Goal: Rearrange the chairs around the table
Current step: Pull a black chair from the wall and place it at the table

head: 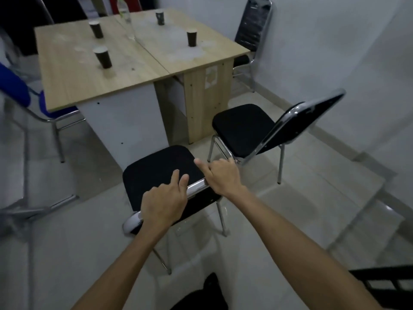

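Note:
A black padded chair (156,171) with a chrome frame stands right in front of me, its seat facing the wooden table (89,70). My left hand (164,202) lies over the chrome top rail of its backrest, two fingers stretched forward. My right hand (223,175) grips the same rail at its right corner, index finger pointing out. A second black chair (243,126) stands to the right, angled toward the table's near right corner. A third black chair (254,27) sits at the table's far right side against the wall. A blue chair (15,86) is at the left edge.
Several dark paper cups (103,57) and a clear bottle (125,12) stand on the table. The white wall (335,52) runs along the right. A metal frame (33,209) is on the floor at the left, and a dark rack (386,280) sits at the bottom right.

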